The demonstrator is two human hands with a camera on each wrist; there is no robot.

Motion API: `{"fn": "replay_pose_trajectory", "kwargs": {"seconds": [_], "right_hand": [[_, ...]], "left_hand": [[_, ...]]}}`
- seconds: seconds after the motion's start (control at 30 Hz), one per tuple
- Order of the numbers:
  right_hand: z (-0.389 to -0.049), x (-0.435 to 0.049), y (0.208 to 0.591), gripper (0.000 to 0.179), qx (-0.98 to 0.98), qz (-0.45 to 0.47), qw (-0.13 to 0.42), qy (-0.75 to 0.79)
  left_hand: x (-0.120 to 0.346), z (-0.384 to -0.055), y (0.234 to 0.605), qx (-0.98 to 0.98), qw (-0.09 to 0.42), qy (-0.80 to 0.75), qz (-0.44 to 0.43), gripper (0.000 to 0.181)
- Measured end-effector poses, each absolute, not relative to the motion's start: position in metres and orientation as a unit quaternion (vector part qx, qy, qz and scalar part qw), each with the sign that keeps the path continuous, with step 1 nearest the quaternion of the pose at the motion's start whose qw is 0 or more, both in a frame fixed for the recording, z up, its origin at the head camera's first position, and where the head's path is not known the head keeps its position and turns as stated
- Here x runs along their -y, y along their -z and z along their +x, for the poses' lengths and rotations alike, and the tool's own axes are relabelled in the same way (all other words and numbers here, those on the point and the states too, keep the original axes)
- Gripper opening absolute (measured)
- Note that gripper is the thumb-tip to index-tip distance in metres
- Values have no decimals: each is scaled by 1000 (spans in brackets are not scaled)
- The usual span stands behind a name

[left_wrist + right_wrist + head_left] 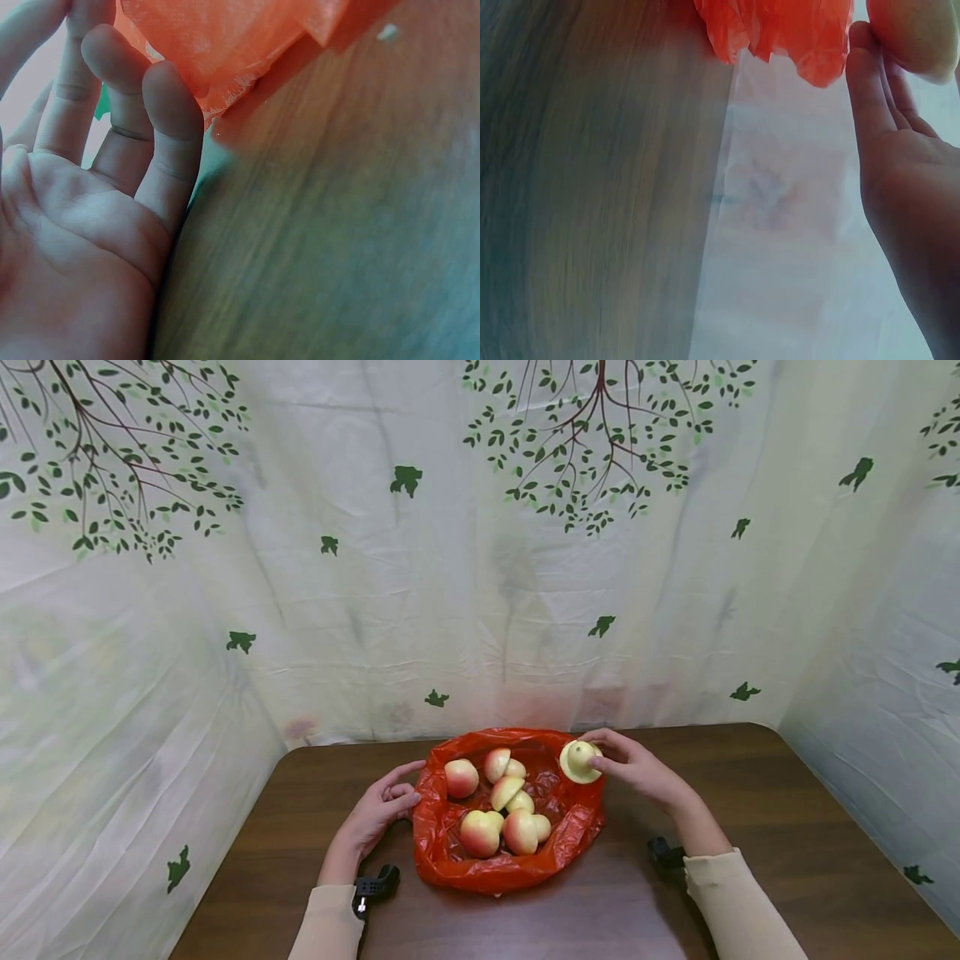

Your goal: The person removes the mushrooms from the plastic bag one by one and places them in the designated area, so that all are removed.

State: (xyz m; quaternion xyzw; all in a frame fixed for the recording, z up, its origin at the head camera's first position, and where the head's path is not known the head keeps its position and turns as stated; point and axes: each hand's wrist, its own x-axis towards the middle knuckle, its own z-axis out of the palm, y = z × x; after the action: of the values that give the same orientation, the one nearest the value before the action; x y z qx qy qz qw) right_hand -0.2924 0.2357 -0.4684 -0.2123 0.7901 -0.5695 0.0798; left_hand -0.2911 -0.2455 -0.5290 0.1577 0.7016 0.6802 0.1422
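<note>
A pale-yellow, mushroom-shaped piece (578,762) is pinched by the right hand (637,768); between the hands, a red plastic bag (501,878) is touched by the half-spread left hand (378,806).

Passage: wooden tabletop (525,931), between the sleeves (742,902), lower centre of the head view. Passage: red plastic bag (498,878), mouth open upward, gap right of its red-and-yellow fruits (478,835). Obstacles: left hand (377,807) at the left rim; right hand (641,771) with pale yellow fruit (578,762), upper-right rim; leaf-print curtain (510,602), across the top.
</note>
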Motion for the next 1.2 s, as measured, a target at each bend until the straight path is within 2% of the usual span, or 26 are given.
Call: {"fn": "replay_pose_trajectory", "kwargs": {"seconds": [0.73,1.2], "right_hand": [[-304,-260,481,40,-799,-161,-8,579],[-302,-266,481,44,-803,-131,-13,581]], "left_hand": [[244,-292,529,-704,141,-679,156,59],[244,-291,528,-703,145,-679,155,60]]}}
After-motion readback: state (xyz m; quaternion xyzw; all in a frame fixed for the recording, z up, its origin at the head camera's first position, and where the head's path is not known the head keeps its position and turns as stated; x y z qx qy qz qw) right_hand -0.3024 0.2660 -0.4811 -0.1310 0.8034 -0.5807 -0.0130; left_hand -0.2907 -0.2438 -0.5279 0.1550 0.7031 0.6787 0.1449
